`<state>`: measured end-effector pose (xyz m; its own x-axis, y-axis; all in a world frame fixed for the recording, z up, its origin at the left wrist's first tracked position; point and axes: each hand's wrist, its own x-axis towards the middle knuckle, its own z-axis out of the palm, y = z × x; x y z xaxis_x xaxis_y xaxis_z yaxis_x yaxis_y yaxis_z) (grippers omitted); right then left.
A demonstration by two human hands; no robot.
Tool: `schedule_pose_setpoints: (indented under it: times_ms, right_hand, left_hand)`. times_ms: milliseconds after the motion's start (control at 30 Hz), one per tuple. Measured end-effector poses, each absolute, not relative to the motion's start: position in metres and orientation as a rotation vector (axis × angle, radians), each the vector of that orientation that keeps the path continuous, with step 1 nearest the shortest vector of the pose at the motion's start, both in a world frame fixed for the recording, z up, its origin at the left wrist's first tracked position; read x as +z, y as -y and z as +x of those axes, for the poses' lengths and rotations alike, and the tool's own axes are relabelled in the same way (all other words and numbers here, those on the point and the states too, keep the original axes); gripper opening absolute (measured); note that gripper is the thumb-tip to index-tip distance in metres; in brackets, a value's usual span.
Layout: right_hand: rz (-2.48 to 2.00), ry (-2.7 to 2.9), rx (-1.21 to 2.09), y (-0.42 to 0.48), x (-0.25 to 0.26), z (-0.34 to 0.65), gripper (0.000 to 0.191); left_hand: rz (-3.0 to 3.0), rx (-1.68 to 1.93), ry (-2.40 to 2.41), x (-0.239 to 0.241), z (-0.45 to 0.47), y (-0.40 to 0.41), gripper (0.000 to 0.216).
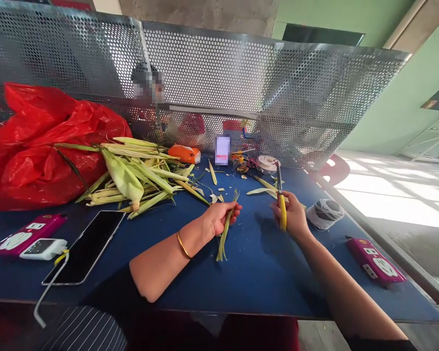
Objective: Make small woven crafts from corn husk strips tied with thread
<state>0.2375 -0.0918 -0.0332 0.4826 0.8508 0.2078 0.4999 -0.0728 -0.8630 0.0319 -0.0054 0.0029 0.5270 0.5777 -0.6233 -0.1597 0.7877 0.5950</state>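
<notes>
Head view: looks like strip prep, trim not yet under way.
Left hand clamped on husk strips over blue table; right hand, well apart, grips yellow-handled scissors. Trimming calls for bringing them together.

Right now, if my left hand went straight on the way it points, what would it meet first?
Your left hand would probably meet the loose husk strips on the blue table. Depth is unclear; passing above them, it might meet the scissors in your right hand instead.
</notes>
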Motion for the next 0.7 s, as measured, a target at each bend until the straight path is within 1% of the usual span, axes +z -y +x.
schedule_pose_setpoints:
  times_ms: [67, 133, 200, 267, 467, 600, 700]
  right_hand:
    - [-1.486, 1.025, 0.570, 0.102, -0.025, 0.225, 0.054]
    - [-1.401, 1.016, 0.613, 0.114, -0.019, 0.208, 0.052]
    - [-1.379, 1.070, 0.583, 0.127, -0.017, 0.190, 0.050]
    - [-1.426, 1.154, 0.512, 0.138, -0.020, 0.176, 0.048]
    - [-1.679, 1.407, 0.315, 0.161, -0.043, 0.157, 0.047]
    - [-1.585, 1.237, 0.437, 0.170, -0.042, 0.152, 0.047]
    - [-1.482, 0.960, 0.590, 0.182, -0.027, 0.160, 0.057]
  left_hand:
    - [0.505, 0.351, -0.874, 0.002, 0.035, 0.009, 0.015]
    - [0.491, 0.190, -0.797, -0.001, 0.040, 0.012, 0.015]
    - [0.481, 0.042, -0.710, -0.007, 0.047, 0.015, 0.015]
    - [0.491, -0.025, -0.655, -0.014, 0.053, 0.017, 0.014]
    - [0.584, 0.013, -0.710, -0.028, 0.058, 0.021, 0.020]
    - [0.597, 0.091, -0.726, -0.021, 0.053, 0.024, 0.021]
    - [0.605, 0.194, -0.731, -0.012, 0.046, 0.021, 0.020]
